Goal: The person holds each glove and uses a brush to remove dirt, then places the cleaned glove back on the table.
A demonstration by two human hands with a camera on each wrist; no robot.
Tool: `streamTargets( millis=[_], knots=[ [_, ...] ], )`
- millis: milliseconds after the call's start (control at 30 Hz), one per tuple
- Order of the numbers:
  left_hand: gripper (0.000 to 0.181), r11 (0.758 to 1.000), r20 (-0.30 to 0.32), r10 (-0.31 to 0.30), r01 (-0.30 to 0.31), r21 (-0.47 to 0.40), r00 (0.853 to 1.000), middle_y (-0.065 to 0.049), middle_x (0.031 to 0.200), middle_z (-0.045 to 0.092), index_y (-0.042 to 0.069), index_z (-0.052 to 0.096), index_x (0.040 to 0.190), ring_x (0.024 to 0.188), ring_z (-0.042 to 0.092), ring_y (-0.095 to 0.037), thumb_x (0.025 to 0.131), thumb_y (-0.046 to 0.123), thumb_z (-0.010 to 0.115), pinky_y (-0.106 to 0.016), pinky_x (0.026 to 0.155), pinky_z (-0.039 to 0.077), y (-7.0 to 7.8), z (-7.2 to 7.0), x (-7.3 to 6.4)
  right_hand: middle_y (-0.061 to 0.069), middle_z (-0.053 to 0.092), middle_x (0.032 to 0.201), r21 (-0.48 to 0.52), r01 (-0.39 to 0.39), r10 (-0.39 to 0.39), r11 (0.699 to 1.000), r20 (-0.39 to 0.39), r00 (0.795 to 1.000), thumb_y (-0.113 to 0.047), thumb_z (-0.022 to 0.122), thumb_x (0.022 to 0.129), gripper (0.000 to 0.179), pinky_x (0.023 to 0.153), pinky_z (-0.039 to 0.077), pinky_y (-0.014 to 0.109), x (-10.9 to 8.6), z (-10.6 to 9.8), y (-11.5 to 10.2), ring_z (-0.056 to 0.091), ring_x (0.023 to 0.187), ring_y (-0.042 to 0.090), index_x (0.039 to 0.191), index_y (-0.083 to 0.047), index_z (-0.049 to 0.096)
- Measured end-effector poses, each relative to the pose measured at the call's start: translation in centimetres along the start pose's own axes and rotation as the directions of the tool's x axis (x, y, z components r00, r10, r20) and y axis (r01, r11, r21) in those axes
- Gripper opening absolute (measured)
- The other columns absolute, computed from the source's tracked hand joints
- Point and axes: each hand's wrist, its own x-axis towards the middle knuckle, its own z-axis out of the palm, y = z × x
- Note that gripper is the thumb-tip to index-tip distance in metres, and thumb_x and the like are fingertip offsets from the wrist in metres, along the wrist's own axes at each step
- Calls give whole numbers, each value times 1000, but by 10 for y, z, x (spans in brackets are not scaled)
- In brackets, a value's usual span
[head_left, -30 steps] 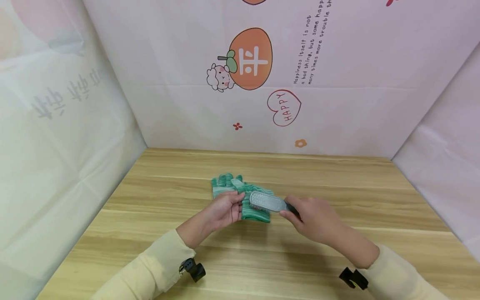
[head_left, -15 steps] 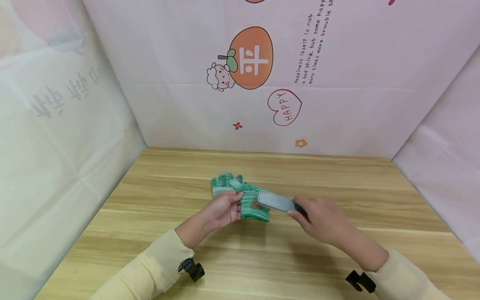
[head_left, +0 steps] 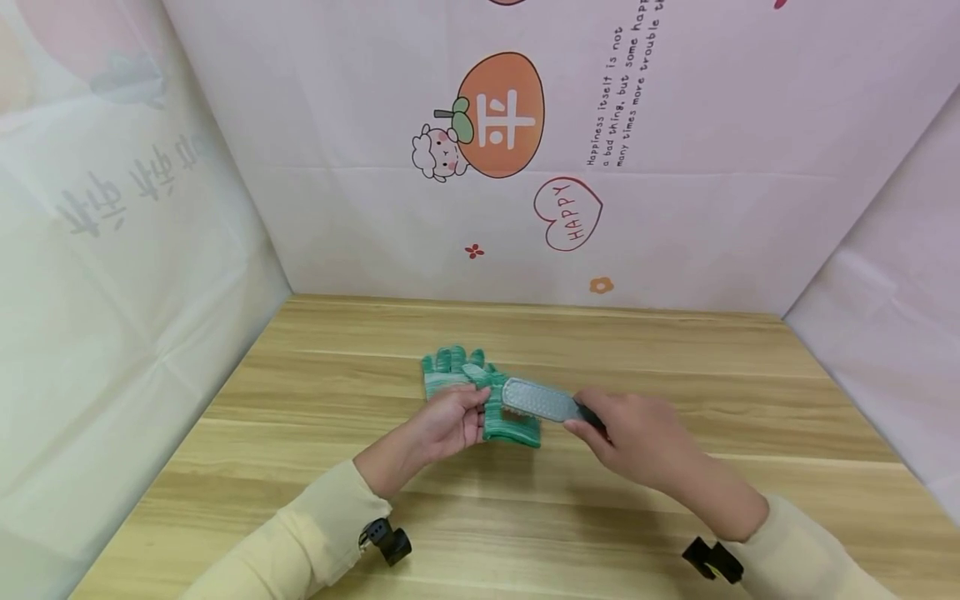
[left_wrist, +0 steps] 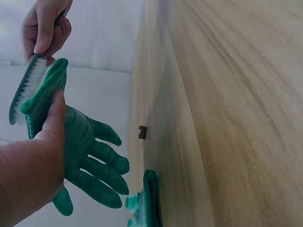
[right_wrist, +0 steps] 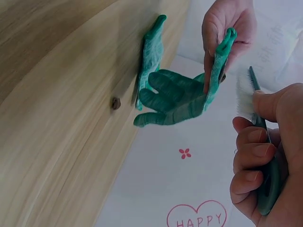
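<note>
My left hand pinches a green knitted glove by its cuff, raised above the table, its fingers hanging down in the left wrist view. My right hand grips the dark handle of a brush with a grey back. Its white bristles face the cuff; the right wrist view shows a small gap between them. A brown patch sits on the cuff there. A second green glove lies flat on the table behind the left hand, partly covered by it in the head view.
A small brown lump lies on the wooden table near the second glove. Printed white cloth stands along the table's back and sides. Each wrist carries a black camera.
The brush shifted right, uncovering a brown patch on the cuff, then came back left over it. The left hand and the held glove stayed nearly in place.
</note>
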Motion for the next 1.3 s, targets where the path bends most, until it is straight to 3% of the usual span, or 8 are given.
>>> streamTargets(
  millis=[267, 633, 1000, 1300],
  knots=[
    [15, 1000, -8, -11, 11, -4, 1000, -4, 91, 62, 3, 42, 107, 83, 64, -10, 107, 9, 29, -24, 70, 52, -1, 3, 0, -14, 37, 61, -9, 92, -92, 996, -26, 995, -25, 73, 88, 21, 42, 23, 18, 1, 8, -4, 31, 50, -1, 89, -11, 57],
    [21, 1000, 7, -4, 4, 17, 1000, -7, 97, 66, -2, 46, 113, 93, 66, -16, 107, 9, 29, -31, 83, 54, -1, 0, 0, -15, 39, 62, -9, 36, -36, 999, -3, 999, -27, 70, 91, 20, 42, 25, 19, -8, 3, 3, 32, 51, -1, 92, -11, 59],
    [24, 1000, 7, -8, 8, 19, 1000, -8, 97, 68, -4, 47, 115, 93, 67, -17, 108, 9, 29, -30, 83, 54, 0, 1, -2, -13, 42, 63, -22, -3, 4, 1000, 10, 1000, -26, 70, 91, 20, 43, 29, 20, -12, -1, 8, 35, 51, 1, 93, -9, 60],
    [20, 1000, -3, -7, 7, 14, 1000, -5, 92, 65, 1, 47, 104, 86, 66, -13, 108, 9, 29, -27, 75, 54, -1, 1, -2, -14, 39, 61, -24, 46, -47, 999, -40, 998, -27, 71, 90, 22, 42, 28, 18, -6, -4, 4, 33, 49, -1, 91, -10, 58]
  ],
)
